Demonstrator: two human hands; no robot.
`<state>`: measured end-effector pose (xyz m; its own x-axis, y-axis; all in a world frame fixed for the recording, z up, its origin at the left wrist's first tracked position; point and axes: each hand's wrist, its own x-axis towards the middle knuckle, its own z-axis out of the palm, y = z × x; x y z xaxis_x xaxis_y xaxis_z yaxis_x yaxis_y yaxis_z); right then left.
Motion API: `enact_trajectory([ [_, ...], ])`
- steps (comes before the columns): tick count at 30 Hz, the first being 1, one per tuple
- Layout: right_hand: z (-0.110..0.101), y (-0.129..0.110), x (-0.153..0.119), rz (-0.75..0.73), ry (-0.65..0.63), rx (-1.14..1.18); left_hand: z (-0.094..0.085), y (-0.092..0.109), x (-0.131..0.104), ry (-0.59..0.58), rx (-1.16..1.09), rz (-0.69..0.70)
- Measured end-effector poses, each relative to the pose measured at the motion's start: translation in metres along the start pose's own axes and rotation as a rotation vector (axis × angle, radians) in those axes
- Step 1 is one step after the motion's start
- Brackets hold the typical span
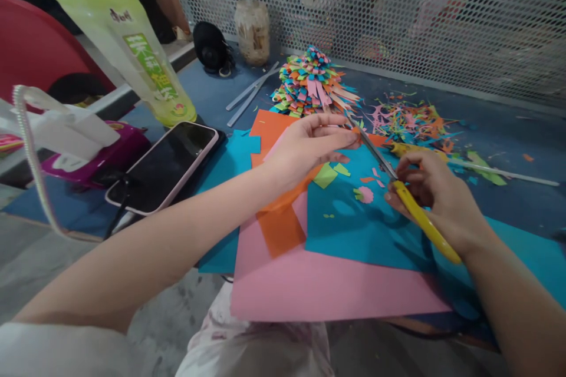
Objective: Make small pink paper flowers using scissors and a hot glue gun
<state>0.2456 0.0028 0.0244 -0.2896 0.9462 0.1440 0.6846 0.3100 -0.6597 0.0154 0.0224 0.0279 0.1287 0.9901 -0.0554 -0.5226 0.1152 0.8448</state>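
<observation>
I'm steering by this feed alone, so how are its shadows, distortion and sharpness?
Head view: soft shadows lie on the blue paper by the right hand; head view: the drink bottle looks stretched and leaning at left, likely wide-angle distortion; head view: fine detail is soft, so I cannot tell what the tips of the yellow-handled scissors touch.

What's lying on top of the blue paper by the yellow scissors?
On the blue paper are green scraps, a roundish pink piece and little pink bits. The right hand and scissors cover part, so I can't see what's behind them.
</observation>
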Motion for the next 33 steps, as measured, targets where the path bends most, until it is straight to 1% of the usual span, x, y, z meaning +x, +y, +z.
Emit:
enact_trajectory([
  [5,0.0005,-0.0018,0.0009,0.040,-0.023,0.004,0.0004,0.0014,-0.0005,0.005,0.010,-0.007],
  [13,-0.0013,-0.0017,0.0005,0.038,-0.028,-0.013,-0.0001,0.0015,-0.0003,0.011,0.006,-0.015],
  [19,-0.0010,-0.0030,0.0010,0.033,-0.029,0.012,-0.0034,-0.0013,0.0017,-0.027,-0.019,0.018],
  [27,-0.0012,-0.0034,-0.0006,-0.022,-0.029,-0.016,-0.0023,0.0008,0.0013,-0.010,-0.006,-0.009],
  [33,-0.0005,-0.0016,-0.0010,-0.014,-0.047,0.008,-0.0021,0.0007,0.0005,-0.004,-0.013,-0.012],
])
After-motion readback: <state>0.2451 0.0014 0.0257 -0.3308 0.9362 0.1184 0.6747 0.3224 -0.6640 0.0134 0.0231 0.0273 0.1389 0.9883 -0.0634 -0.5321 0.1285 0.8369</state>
